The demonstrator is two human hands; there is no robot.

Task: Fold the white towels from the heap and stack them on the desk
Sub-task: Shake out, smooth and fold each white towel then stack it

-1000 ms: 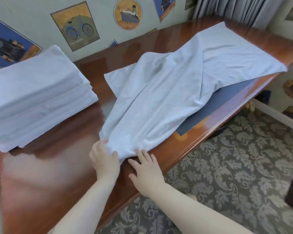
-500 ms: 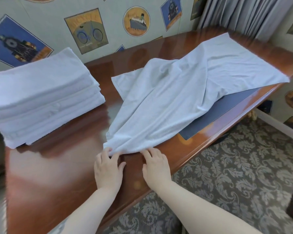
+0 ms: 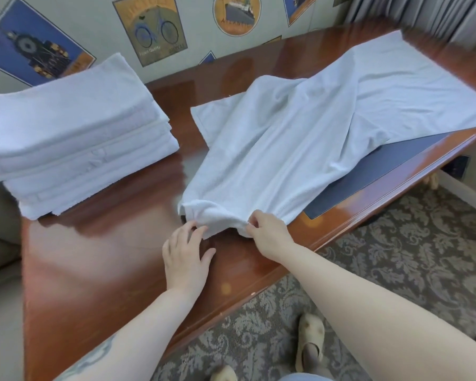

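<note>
Head-camera footage is filled by a polished wooden desk seen from above, on which a white towel is spread lengthwise from the near edge toward the far right corner. Part of a dark blue desk pad is covered by the towel's right side. The near end of the towel is bunched and lifted slightly off the wood. That raised hem is pinched by the right hand, whose fingers are curled round the cloth edge. The left hand is laid palm down on the desk just beside it, its fingers straight and spread, with the fingertips touching the underside of the bunched hem; nothing is gripped by it. A stack of folded white towels is set on the far left of the desk, well apart from the spread towel. Travel-themed posters are seen on the wall behind, and grey curtains are hung at the far right. A patterned grey carpet is visible below the desk edge, where a pale slipper is seen.
</note>
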